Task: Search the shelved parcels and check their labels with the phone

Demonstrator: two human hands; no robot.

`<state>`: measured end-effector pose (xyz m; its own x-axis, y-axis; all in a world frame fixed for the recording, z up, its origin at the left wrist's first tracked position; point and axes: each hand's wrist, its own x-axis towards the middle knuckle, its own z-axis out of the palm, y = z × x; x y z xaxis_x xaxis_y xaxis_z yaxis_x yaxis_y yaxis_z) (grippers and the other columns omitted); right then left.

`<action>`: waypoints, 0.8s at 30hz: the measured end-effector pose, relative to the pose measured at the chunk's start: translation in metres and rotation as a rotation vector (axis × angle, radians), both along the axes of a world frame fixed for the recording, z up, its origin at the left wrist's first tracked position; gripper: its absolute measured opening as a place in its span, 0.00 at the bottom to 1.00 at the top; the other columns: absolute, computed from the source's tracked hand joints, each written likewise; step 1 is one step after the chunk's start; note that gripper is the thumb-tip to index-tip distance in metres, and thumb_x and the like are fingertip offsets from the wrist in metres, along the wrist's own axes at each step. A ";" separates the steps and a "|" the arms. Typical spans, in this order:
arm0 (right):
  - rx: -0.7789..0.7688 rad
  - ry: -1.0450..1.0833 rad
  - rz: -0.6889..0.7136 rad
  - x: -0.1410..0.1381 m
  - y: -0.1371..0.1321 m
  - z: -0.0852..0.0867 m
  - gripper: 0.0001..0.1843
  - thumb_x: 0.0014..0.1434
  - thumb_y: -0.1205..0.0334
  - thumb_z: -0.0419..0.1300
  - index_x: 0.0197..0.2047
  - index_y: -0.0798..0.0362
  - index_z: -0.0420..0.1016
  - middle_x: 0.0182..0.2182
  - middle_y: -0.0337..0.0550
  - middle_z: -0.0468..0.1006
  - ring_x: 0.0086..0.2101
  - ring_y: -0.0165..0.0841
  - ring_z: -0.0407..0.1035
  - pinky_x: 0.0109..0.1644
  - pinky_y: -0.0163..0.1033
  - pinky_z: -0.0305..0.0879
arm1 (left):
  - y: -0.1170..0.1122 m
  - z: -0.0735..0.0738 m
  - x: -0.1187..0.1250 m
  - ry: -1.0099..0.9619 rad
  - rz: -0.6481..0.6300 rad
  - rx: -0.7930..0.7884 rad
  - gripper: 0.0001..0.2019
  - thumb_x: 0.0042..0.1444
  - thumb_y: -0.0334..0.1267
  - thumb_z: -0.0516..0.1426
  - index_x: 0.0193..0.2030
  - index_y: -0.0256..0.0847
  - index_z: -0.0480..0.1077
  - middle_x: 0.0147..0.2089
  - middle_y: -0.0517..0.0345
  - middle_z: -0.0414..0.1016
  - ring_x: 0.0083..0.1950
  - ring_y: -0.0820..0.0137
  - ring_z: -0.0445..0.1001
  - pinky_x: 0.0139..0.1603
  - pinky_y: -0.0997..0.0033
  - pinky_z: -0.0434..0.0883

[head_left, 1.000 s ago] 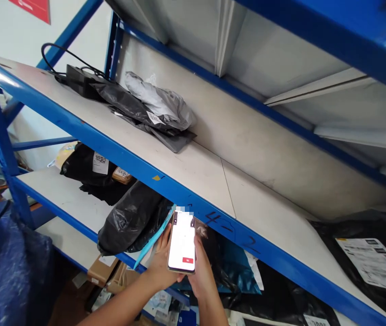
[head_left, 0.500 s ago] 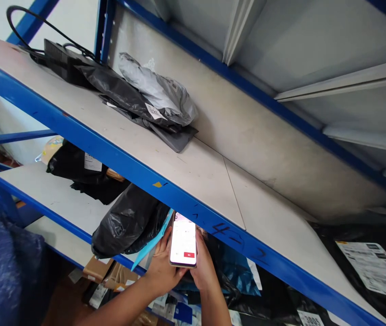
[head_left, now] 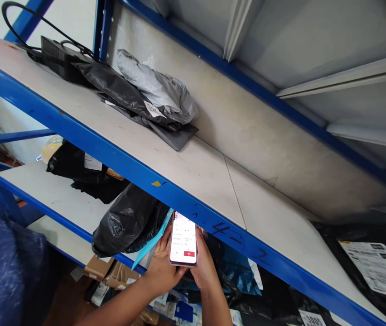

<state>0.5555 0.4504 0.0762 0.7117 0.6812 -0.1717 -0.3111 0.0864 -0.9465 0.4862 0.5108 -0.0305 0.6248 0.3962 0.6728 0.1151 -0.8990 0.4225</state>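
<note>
Both hands hold a smartphone (head_left: 183,242) just below the blue edge of the upper shelf. Its lit white screen faces me and shows lines of text and a red button. My left hand (head_left: 161,267) grips its left side and lower edge, with the thumb near the bottom. Along the right side my right hand (head_left: 205,262) is closed on it, its fingertips partly hidden behind. Left of the phone, a black plastic parcel (head_left: 125,222) and a light-blue mailer (head_left: 152,244) jut out from the shelf below, the mailer close to my left fingers.
On the upper shelf (head_left: 200,176) lie black and grey parcels (head_left: 159,90) and a black device with a cable (head_left: 64,59). A labelled black parcel (head_left: 366,262) rests at right. Cardboard boxes (head_left: 98,267) and a blue plastic sack (head_left: 6,267) are lower left.
More text lines now show on the phone screen, which was mostly white before. Both hands keep the same grip and place; the view has shifted very slightly.
</note>
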 end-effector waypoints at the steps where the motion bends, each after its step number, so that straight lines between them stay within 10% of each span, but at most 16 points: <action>1: 0.003 0.002 0.001 0.000 0.000 0.000 0.34 0.51 0.45 0.63 0.58 0.47 0.64 0.49 0.41 0.79 0.54 0.39 0.67 0.50 0.42 0.67 | 0.000 0.000 0.000 0.002 -0.005 -0.009 0.33 0.53 0.43 0.55 0.66 0.41 0.53 0.70 0.42 0.44 0.70 0.47 0.37 0.62 0.42 0.58; 8: 0.033 0.051 0.045 -0.005 -0.007 0.003 0.36 0.49 0.56 0.64 0.60 0.51 0.61 0.50 0.43 0.78 0.49 0.40 0.71 0.47 0.42 0.69 | -0.001 -0.003 0.002 0.032 -0.033 -0.105 0.36 0.48 0.41 0.58 0.65 0.38 0.56 0.68 0.41 0.51 0.69 0.48 0.45 0.63 0.44 0.57; 15: -0.021 0.060 0.197 -0.018 -0.033 -0.001 0.50 0.37 0.71 0.61 0.65 0.50 0.48 0.47 0.48 0.79 0.33 0.43 0.77 0.17 0.35 0.66 | 0.000 -0.009 0.003 -0.018 0.016 0.038 0.39 0.50 0.53 0.57 0.66 0.37 0.53 0.65 0.40 0.55 0.70 0.47 0.40 0.63 0.46 0.55; 24: 0.074 0.045 0.197 -0.023 -0.055 -0.014 0.54 0.41 0.72 0.63 0.66 0.50 0.38 0.46 0.48 0.79 0.35 0.43 0.77 0.23 0.39 0.72 | 0.000 -0.005 0.000 0.186 0.004 -0.048 0.36 0.52 0.44 0.55 0.67 0.40 0.49 0.66 0.42 0.53 0.69 0.47 0.43 0.63 0.45 0.54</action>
<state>0.5321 0.3952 0.0626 0.5559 0.8186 -0.1444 -0.3708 0.0887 -0.9245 0.4866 0.5111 -0.0354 0.7350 0.4279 0.5259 0.1989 -0.8776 0.4362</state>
